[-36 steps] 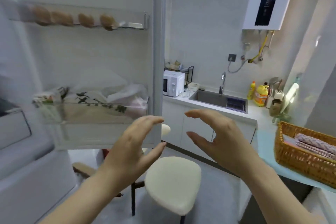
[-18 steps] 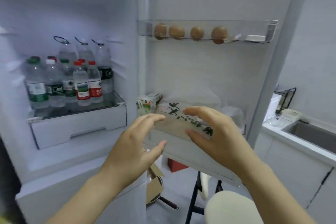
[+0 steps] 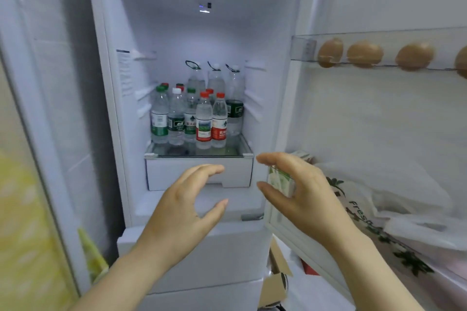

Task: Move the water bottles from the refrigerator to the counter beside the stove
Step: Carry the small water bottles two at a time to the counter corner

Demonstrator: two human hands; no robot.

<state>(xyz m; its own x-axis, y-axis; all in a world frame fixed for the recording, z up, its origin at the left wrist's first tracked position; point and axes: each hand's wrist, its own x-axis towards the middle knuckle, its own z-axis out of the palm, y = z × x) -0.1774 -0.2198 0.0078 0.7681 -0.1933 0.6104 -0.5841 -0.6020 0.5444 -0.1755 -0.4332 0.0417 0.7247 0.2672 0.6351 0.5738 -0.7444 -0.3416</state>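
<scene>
The white refrigerator (image 3: 202,40) stands open, and its glass shelf (image 3: 199,153) is the place to watch. On that shelf, crowded together, stand the clear plastic water bottles (image 3: 192,118), every one upright with its long axis vertical and its cap on top. None has left the shelf yet.

Below the shelf's front edge, in front of the white drawer (image 3: 177,171), hovers the left hand (image 3: 187,209). Its fingers are loosely curved and spread away from the thumb, and it holds nothing. The right hand (image 3: 298,192) hangs just off the shelf's right corner in the same open, cupped shape. It passes in front of a small green-and-white carton (image 3: 280,182) in the door, and I cannot tell whether it touches it.

The bottles lie above and beyond both sets of fingertips, deeper in. Nearest the front edge are two red-capped bottles with red labels (image 3: 203,121), almost straight above the left hand's fingertips. That hand looks better placed to me: rise, go forward, and wrap the upright body from the side. The right would have to swing in leftward.

Brown eggs (image 3: 364,54) sit in the door rack, above and right of the shelf.
</scene>
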